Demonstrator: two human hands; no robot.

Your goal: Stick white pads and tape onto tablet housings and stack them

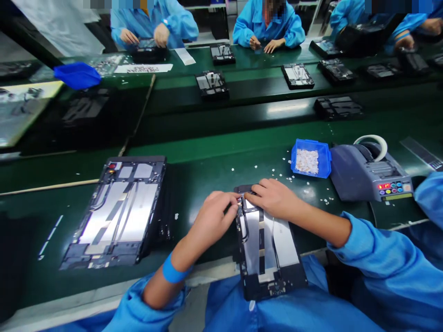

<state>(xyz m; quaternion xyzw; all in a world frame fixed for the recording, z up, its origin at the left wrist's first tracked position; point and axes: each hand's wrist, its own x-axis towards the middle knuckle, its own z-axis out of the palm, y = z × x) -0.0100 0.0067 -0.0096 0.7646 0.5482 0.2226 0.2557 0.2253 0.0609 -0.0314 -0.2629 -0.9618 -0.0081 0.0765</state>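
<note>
Both hands point(242, 207) (fingertips pinching) on tablet chassis point(268, 251).

Dark green bench point(214, 170); black flat device frame w/ silver panels point(268, 249); bright blue plastic tray point(323, 159) w/ white bits; grey tape dispenser point(363, 177); blue wristband point(172, 272).

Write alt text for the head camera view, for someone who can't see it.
Both hands, left hand and right hand, press on the top edge of an open tablet chassis at a green workbench; a second chassis lies left.
</note>
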